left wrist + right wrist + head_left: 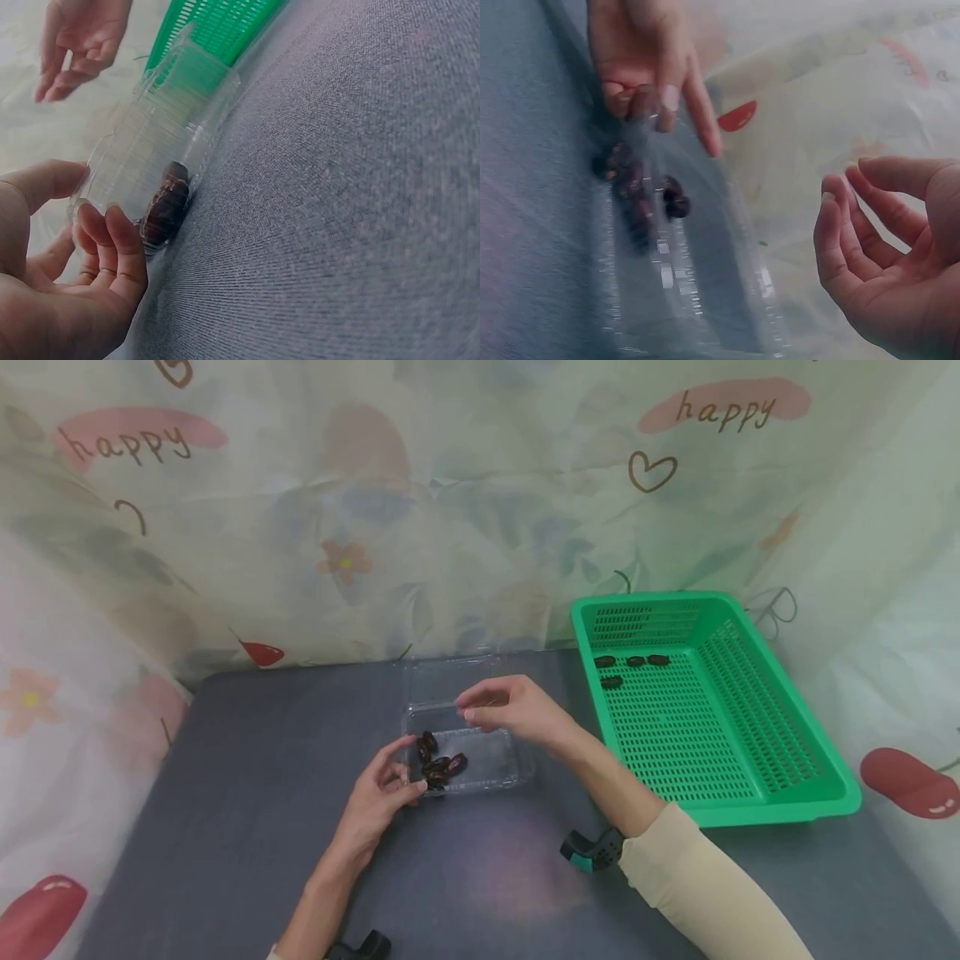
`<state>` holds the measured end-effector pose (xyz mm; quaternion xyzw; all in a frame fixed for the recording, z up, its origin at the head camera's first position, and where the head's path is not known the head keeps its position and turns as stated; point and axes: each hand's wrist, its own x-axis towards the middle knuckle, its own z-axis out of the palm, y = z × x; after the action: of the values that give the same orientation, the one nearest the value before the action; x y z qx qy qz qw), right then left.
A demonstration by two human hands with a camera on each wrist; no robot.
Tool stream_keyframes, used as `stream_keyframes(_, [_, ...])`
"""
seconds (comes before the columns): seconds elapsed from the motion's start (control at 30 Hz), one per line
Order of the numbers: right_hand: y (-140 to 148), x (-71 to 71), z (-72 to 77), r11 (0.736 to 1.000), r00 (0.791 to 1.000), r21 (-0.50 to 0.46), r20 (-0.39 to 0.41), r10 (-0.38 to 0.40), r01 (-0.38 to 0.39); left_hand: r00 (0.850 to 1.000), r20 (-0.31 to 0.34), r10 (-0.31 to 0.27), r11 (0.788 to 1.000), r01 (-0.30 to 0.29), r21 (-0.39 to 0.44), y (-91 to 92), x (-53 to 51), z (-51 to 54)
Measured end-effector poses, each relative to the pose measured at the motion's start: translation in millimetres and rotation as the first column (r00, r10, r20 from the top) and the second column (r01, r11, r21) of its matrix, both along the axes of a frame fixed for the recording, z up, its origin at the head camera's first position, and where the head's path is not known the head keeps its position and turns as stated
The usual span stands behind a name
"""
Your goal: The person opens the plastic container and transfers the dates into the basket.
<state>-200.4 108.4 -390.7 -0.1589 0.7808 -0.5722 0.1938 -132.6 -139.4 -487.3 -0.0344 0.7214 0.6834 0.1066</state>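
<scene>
A clear plastic box (491,764) with its lid (450,681) raised at the back lies on the dark cloth. Several dark brown, wrinkled dates (456,765) are gathered at its left end. My left hand (378,785) holds that end between thumb and fingers, also seen in the left wrist view, where a date (166,210) shows through the plastic. Above the box hovers my right hand (517,706), fingers loosely bent; the right wrist view shows this hand (892,247) with nothing between thumb and fingertips.
To the right stands a green perforated basket (780,815), with several dates (635,662) at its back left. A printed curtain (465,527) hangs behind the table (255,810). Dark bands are worn at both wrists (592,852).
</scene>
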Motion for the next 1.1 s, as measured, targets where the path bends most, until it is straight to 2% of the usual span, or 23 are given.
stream_keyframes(0.2, [-6.2, 4.5, -22.8, 1.000, 1.000, 0.002, 0.000, -0.008, 0.008, 1.000, 0.013, 0.002, 1.000, -0.002, -0.012, 0.1, 0.2, 1.2])
stream_keyframes(0.5, [-17.0, 8.3, -53.0, 0.999, 0.999, 0.039, -0.019, -0.026, 0.027, 1.000, 0.017, 0.008, 1.000, -0.008, 0.017, 1.1, 0.3, -0.1])
stream_keyframes(0.67, [-25.8, 6.9, -61.1, 0.996, 0.998, 0.069, -0.005, -0.055, 0.055, 1.000, 0.018, 0.009, 1.000, -0.010, 0.020, 0.3, 0.2, 0.2])
stream_keyframes(0.9, [-37.4, 2.0, -67.9, 0.975, 0.996, 0.199, -0.024, -0.091, 0.094, 1.000, 0.012, 0.014, 1.000, -0.014, 0.020, -0.8, 0.4, -0.2])
stream_keyframes(1.1, [-39.9, -0.6, -73.4, 0.957, 0.992, 0.268, 0.031, -0.125, 0.113, 1.000, 0.009, -0.018, 1.000, 0.018, 0.011, 0.9, 1.9, -1.2])
